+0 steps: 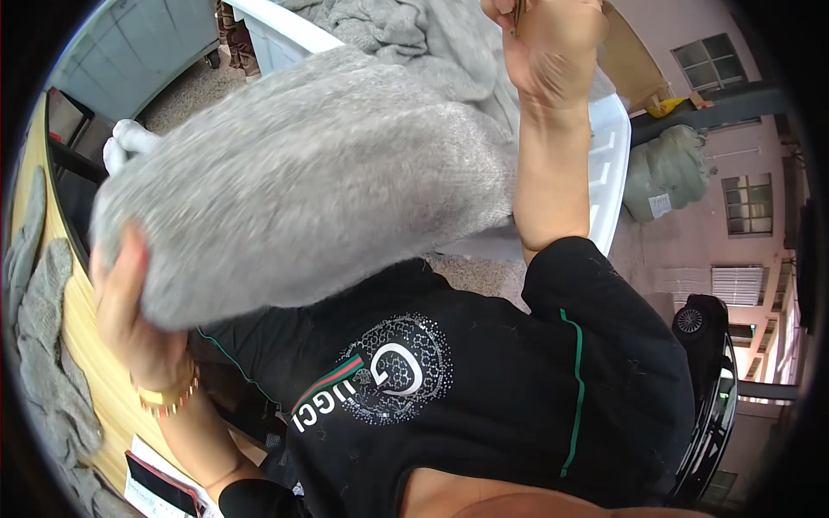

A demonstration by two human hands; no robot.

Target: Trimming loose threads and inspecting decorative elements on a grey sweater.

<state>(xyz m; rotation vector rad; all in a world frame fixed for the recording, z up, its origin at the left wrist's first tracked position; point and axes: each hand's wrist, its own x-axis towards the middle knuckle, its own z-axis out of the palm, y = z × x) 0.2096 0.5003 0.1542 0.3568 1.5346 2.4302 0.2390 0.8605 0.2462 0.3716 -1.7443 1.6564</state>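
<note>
In the head view, the white plastic bin (611, 177) stands at the top, loosely filled with grey knit fabric (380, 26). A fluffy heather-grey knit piece (302, 181) stretches across the near side of the bin and reaches well past its left end; it is lifted and slightly blurred. The person's left hand (138, 315), left of and nearer than the bin, is closed around the outer end of this piece, its other fingers hidden by the cloth. A gold-toned bracelet (168, 397) circles that wrist.

The right hand (553, 52) is over the bin, its fingers curled in around a slim metal tool (518, 17), whose kind cannot be told because the upper edge cuts it off. The right end of the knit piece meets the right forearm; whether it touches is unclear.

Left of the bin, more grey knit pieces (52, 380) lie along a wooden table (95, 380), where a red-edged phone (160, 483) rests on paper. Right of the bin sit a wrapped greenish bale (669, 173) and, nearer, a black car (712, 388).
</note>
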